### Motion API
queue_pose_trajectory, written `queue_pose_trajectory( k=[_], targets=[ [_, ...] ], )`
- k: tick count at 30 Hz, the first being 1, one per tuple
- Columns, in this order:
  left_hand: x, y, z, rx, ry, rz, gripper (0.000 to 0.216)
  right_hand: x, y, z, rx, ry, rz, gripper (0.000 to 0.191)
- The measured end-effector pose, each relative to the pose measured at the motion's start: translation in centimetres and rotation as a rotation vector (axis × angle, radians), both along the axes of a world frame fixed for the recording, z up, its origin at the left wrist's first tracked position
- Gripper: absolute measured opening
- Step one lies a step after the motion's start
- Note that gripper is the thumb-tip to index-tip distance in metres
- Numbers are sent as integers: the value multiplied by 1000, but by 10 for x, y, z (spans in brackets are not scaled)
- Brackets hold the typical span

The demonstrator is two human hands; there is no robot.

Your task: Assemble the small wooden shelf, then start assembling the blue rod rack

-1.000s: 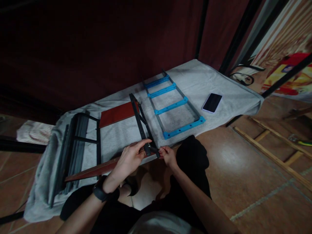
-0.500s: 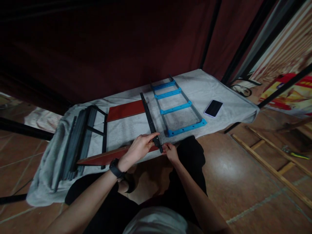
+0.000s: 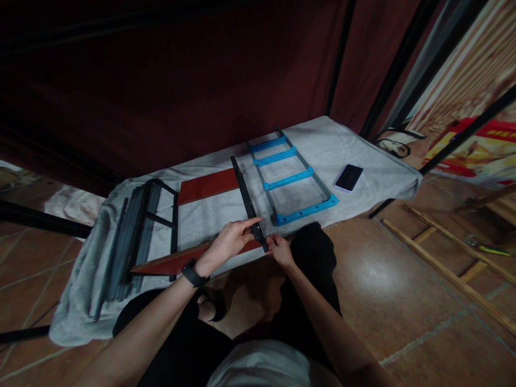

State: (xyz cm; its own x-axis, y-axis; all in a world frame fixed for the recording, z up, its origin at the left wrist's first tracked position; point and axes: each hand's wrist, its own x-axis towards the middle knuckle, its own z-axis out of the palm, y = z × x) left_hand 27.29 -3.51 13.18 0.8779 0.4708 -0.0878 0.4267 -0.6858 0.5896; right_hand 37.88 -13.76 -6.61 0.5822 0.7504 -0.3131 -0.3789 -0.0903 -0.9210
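Observation:
A black metal bar lies across two reddish-brown boards, the far board and the near board, on a grey cloth-covered table. My left hand is closed on the near end of the bar, fingers over its top. My right hand pinches at the same bar end from the right; what its fingertips hold is too small to make out. A black watch sits on my left wrist.
A grey frame with blue crosspieces lies right of the bar, a dark phone beyond it. A stack of dark bars and a black frame fills the table's left. Wooden slats lie on the tiled floor at right.
The bar's raised second strip has dropped flat against it. Both hands stay at its near end. The view has shifted slightly.

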Motion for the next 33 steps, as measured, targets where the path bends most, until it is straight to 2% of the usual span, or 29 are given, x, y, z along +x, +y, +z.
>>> queue_pose_trajectory(
  k=[8,13,20,28,33],
  targets=[
    [-2,3,-7,-69,-23,22,50,-11,3,-5,-37,63,-86,39],
    [-2,6,-10,-129,-61,-16,48,-13,4,-5,-51,72,-97,42],
    [-7,10,-1,-119,-67,-28,52,-7,3,-1,-33,-22,-55,34],
    [-9,19,-10,-183,-147,-31,54,-7,3,1,-74,-103,-16,29],
    [-8,19,-5,-180,-100,-29,56,-6,1,4,-90,-122,-10,24]
  ],
)
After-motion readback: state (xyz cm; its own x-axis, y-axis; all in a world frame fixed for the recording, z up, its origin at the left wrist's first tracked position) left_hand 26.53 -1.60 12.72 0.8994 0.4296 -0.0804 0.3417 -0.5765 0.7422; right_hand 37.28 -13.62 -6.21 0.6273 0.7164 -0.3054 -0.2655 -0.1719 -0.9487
